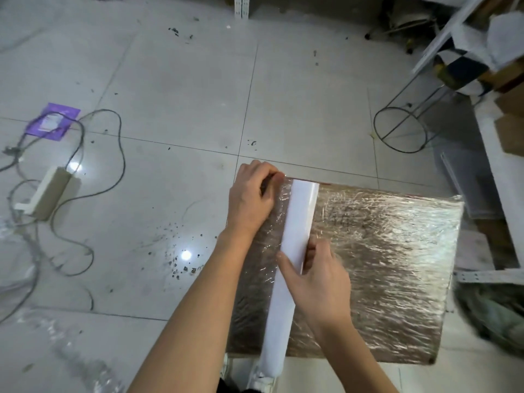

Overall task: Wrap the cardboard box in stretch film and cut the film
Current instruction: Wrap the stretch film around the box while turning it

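A cardboard box [382, 265] covered in shiny, wrinkled stretch film lies flat on the tiled floor. A long white film roll [297, 222] rests across its left part, running from the far edge toward me. My left hand [252, 197] is at the box's far left corner, fingers pinched on the film [279, 194] beside the roll's far end. Lower down, my right hand [317, 276] grips the roll at its middle, thumb on the left side.
A power strip [46, 194] with tangled cables lies on the floor at left, beside a purple packet [54, 120]. A wire hoop stand [399, 129] and white shelving [499, 171] with boxes stand at right. Film scraps [73, 355] lie at bottom left.
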